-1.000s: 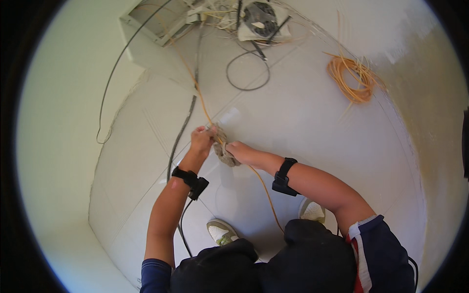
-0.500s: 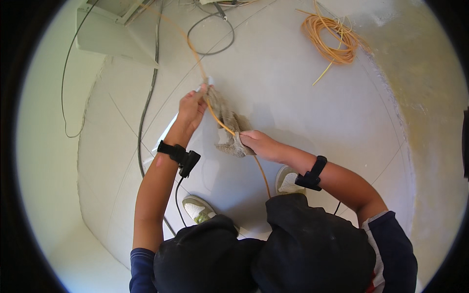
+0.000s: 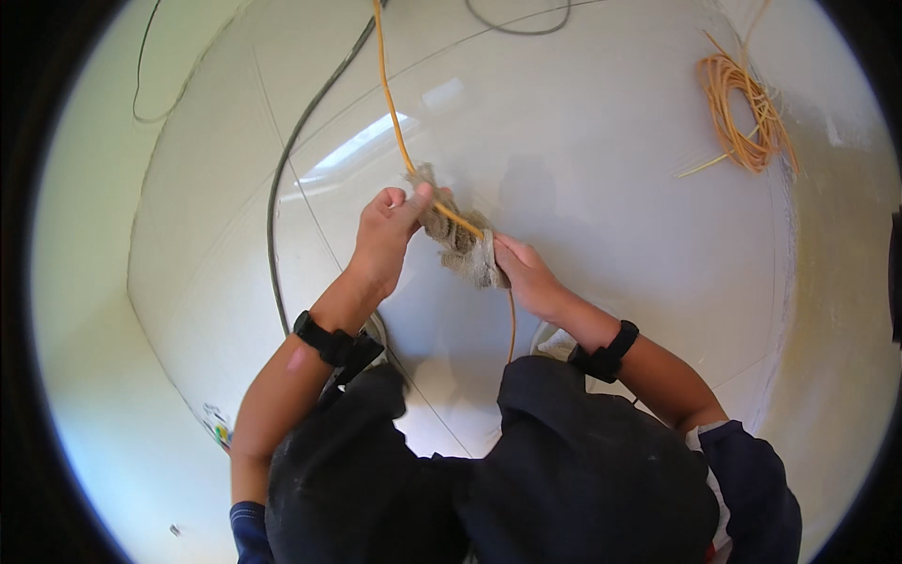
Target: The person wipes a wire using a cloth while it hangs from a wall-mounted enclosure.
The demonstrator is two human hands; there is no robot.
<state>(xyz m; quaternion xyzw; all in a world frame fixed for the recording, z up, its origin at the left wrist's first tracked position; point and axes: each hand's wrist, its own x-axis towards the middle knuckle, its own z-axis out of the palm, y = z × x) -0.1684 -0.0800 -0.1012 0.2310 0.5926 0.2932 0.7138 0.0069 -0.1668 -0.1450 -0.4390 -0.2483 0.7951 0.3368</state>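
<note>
A grubby beige rag (image 3: 458,256) lies along an orange cable (image 3: 395,113) in front of me, the cable crossing over its upper face. My left hand (image 3: 393,228) pinches the upper end of the rag, thumb beside the cable. My right hand (image 3: 526,273) is closed on the folded lower end of the rag, where it wraps round the cable; the fingers underneath are hidden. Below that hand the cable runs down between my legs. Both forearms wear black wrist straps with small boxes.
A thick grey cable (image 3: 272,226) runs along the tiled floor (image 3: 611,188) at my left. A coil of orange cable (image 3: 716,99) lies at the upper right by the wall. A thin dark wire (image 3: 141,85) is at the upper left, coloured wire ends (image 3: 222,432) at the lower left.
My view has shifted forward, so the white box and cable clutter have left the top. Since half a second ago my hands are closer together and the rag is more bunched.
</note>
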